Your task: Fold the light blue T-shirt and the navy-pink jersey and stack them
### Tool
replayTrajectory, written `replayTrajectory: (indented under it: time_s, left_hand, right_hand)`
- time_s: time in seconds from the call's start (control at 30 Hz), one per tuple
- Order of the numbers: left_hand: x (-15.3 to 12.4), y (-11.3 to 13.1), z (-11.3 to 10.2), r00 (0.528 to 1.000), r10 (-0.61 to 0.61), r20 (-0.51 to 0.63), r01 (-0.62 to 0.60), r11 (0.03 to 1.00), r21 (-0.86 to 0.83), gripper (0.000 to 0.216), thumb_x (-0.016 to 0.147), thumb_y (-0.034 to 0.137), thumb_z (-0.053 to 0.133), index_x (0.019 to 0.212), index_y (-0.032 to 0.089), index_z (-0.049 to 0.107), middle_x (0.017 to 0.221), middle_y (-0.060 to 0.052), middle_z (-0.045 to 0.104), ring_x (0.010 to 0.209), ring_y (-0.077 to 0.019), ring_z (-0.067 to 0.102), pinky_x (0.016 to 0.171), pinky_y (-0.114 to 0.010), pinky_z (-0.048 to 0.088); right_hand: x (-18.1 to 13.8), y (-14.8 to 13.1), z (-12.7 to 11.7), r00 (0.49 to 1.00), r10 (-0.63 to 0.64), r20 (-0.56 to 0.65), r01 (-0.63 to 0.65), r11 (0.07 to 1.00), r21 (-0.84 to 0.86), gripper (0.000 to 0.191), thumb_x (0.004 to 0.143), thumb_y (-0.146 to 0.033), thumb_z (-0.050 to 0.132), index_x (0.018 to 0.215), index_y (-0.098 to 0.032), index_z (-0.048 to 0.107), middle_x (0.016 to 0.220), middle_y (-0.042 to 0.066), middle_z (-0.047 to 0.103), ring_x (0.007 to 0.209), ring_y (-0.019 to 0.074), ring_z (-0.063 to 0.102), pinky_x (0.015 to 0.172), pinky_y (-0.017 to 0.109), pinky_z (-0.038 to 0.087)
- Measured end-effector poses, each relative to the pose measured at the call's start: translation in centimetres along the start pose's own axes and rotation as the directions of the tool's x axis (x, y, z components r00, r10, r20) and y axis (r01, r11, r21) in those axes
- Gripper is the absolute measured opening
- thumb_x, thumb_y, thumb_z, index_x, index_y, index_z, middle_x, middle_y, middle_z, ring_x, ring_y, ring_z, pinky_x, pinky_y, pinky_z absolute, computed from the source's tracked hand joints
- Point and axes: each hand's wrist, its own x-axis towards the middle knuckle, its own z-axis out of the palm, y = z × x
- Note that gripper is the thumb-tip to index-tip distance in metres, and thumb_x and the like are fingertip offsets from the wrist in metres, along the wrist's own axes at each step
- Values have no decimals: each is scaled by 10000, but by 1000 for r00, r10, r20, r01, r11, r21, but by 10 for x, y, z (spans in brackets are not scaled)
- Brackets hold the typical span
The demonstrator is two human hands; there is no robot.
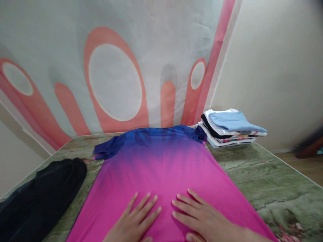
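A shirt (161,161) lies spread flat on the table, magenta over most of its length and fading to dark blue at the far end, where both short sleeves stick out. My left hand (136,220) rests palm down on the near part of the magenta cloth with its fingers stretched out. Right beside it, my right hand (202,218) also lies flat on the cloth, fingers spread and pointing left and away. Neither hand holds anything.
The table (272,181) has a green marbled cover. A stack of folded clothes (230,127), pale blue on top, sits at the far right corner. A black garment (40,198) lies bunched at the left. A white and coral patterned sheet (113,74) hangs behind.
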Motion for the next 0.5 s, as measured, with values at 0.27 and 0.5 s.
replayTrajectory:
  time_s: [0.27, 0.5]
  left_hand:
    - [-35, -59, -7, 928, -308, -209, 319, 948, 18, 635, 912, 559, 408, 1480, 418, 160, 1553, 49, 186, 1433, -271, 192, 1159, -505, 183]
    - [69, -164, -39, 846, -433, -310, 502, 843, 192, 567, 964, 544, 265, 1493, 350, 209, 1574, -18, 172, 1448, -276, 142, 1100, -609, 171]
  right_hand:
    - [-24, 45, -17, 958, 238, -157, -255, 961, -102, 503, 964, -425, 415, 1456, -377, 320, 1512, 20, 340, 1413, 228, 267, 1167, 512, 175]
    - [53, 145, -40, 901, 282, -330, -387, 865, -318, 557, 983, -491, 271, 1493, -267, 260, 1548, 59, 259, 1438, 226, 190, 1156, 529, 138]
